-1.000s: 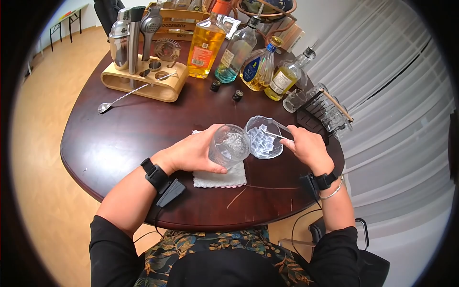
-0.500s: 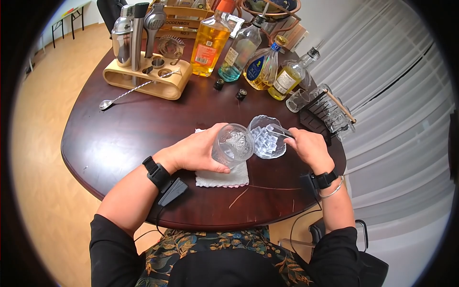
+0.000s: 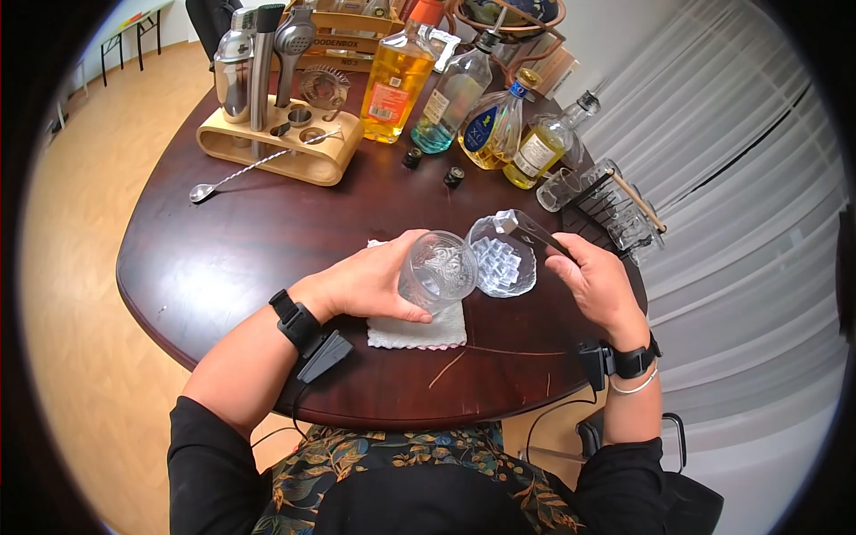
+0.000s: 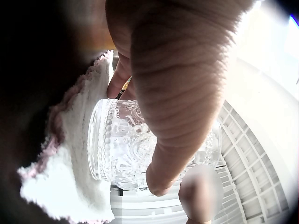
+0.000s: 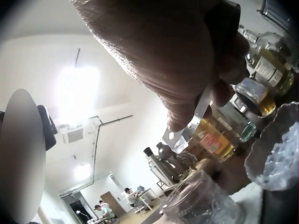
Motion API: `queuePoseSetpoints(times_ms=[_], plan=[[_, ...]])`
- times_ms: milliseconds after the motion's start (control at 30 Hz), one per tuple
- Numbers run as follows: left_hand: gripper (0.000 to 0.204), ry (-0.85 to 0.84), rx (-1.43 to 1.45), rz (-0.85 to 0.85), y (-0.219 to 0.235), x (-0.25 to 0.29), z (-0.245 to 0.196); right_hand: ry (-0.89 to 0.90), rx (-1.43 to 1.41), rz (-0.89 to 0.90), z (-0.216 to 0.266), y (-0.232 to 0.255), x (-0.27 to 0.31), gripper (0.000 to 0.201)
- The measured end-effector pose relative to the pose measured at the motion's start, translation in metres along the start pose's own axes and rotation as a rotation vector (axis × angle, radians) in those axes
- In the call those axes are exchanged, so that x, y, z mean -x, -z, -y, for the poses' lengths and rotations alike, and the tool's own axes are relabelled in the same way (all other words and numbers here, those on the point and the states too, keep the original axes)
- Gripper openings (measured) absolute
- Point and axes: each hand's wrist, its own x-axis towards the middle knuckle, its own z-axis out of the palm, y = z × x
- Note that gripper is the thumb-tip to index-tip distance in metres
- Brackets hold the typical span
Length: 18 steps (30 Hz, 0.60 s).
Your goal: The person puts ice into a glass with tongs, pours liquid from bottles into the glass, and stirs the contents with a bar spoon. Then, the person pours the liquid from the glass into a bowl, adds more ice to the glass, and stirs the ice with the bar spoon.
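My left hand (image 3: 370,281) is wrapped around an embossed clear glass (image 3: 437,272), which stands over a white cloth (image 3: 417,332) with a pinkish edge. In the left wrist view the thumb lies across the glass's (image 4: 124,144) patterned side. My right hand (image 3: 604,283) pinches metal tongs (image 3: 538,235), whose tips hold an ice cube (image 3: 506,221). The tongs are raised over a clear glass bowl (image 3: 530,278) heaped with ice cubes (image 3: 496,265). This bowl stands right beside the glass, on its right.
Several liquor bottles (image 3: 390,94) line the back of the table, with two dark caps (image 3: 454,176) before them. A wooden bar-tool stand (image 3: 334,169) is at back left, a twisted bar spoon (image 3: 203,192) leaning on it. To the right, a rack (image 3: 596,201) carries glasses.
My right hand has lifted and turned, bringing the tongs up out of the bowl's ice with a cube in their tips. My left hand keeps its grip on the glass.
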Motion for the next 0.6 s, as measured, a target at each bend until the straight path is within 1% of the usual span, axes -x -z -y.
queuePoseSetpoints(times_ms=[100,200,233,333,433,533,600], plan=[[0.096,-0.019,-0.002,-0.013,-0.001,0.0,0.003,0.03,-0.061,0.062,0.023,0.001,0.002,0.028],[0.097,-0.026,0.016,-0.009,-0.002,-0.001,0.004,0.099,0.002,0.094,0.036,-0.003,0.002,0.031],[0.097,-0.019,0.026,-0.001,-0.001,-0.001,0.003,0.14,0.079,0.087,0.034,-0.006,0.001,0.035],[0.098,-0.016,0.035,0.005,-0.001,-0.001,0.003,0.171,0.122,0.085,0.039,-0.008,0.0,0.039],[0.097,-0.019,0.03,0.004,-0.001,-0.001,0.003,0.168,0.129,0.067,0.039,-0.008,0.0,0.041],[0.097,-0.006,0.018,-0.003,-0.002,0.0,0.003,0.071,0.142,0.123,0.044,-0.003,0.0,0.042],[0.098,-0.009,0.004,-0.008,-0.002,0.0,0.002,0.025,0.113,0.12,0.04,-0.001,0.002,0.042]])
